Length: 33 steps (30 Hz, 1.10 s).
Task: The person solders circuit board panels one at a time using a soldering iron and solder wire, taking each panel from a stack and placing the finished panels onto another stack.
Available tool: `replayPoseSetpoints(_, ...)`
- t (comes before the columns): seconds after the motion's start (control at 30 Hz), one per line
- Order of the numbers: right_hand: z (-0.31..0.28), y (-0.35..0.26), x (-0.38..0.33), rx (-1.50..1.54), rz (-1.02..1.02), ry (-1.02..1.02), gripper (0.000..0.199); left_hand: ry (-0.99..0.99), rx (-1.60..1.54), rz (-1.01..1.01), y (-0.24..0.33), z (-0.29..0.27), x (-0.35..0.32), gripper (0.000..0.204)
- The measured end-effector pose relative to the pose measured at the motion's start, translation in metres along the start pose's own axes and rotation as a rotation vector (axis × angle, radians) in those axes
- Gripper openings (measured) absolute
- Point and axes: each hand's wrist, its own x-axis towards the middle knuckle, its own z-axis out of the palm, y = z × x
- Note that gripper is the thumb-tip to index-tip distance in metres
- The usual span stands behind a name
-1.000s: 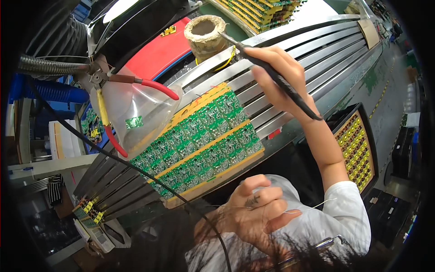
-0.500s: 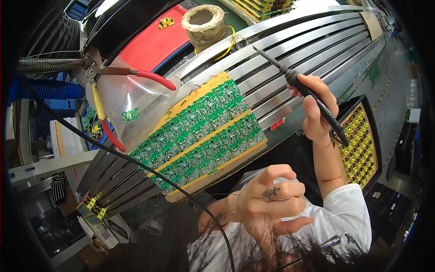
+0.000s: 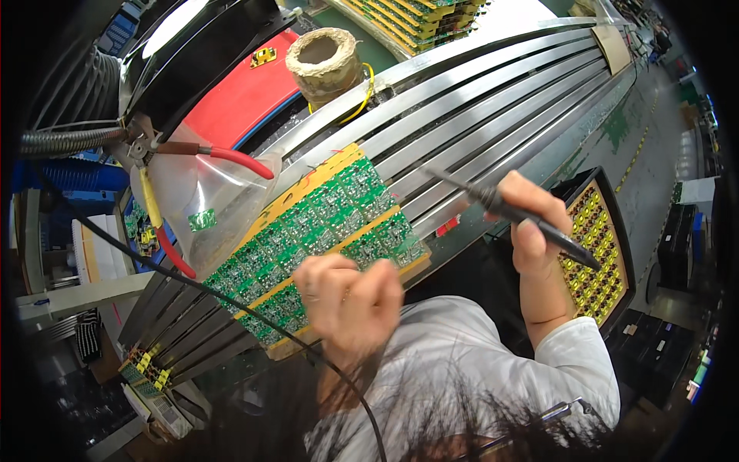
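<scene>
Bright, even overhead light falls on the scene, with glare streaking the metal rails (image 3: 493,100) above the right hand (image 3: 535,231). The left hand (image 3: 350,300) is slightly motion-blurred. Fisheye bending curves the rails, and the corners go black. Dark hair below the hands is out of focus.

circuit board panel (image 3: 315,239): green grid, yellow borders | soldering iron (image 3: 512,215): black | pliers (image 3: 192,165): red and yellow handles | tray (image 3: 596,246): black, yellow dot rows | rails (image 3: 493,92): silver stripes | sleeve (image 3: 577,369): white
</scene>
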Motion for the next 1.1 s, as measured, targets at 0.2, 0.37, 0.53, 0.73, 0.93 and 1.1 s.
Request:
replayPoseSetpoints(0.2,0.014,0.003,-0.011,-0.069,-0.018,-0.145,0.03,-0.003,0.116,-0.129,-0.014,-0.003,-0.012,0.019)
replayPoseSetpoints(0.37,0.023,0.013,-0.011,-0.063,-0.046,-0.162,0.026,0.018,0.139,-0.159,-0.014,-0.002,-0.014,0.016)
replayPoseSetpoints(0.53,0.024,0.017,-0.007,-0.068,-0.084,-0.183,0.025,0.009,0.17,-0.155,-0.015,0.0,-0.012,0.017)
replayPoseSetpoints(0.73,0.026,0.01,-0.006,-0.179,-0.128,-0.239,0.027,-0.031,0.191,-0.153,-0.011,-0.001,-0.007,0.016)
replayPoseSetpoints(0.93,0.031,-0.003,-0.003,-0.301,-0.173,-0.255,0.026,-0.027,0.221,-0.166,-0.012,-0.006,-0.008,0.013)
replayPoseSetpoints(1.1,0.026,-0.007,0.007,-0.14,-0.148,-0.177,0.028,-0.03,0.208,-0.244,-0.021,-0.031,-0.016,0.02)
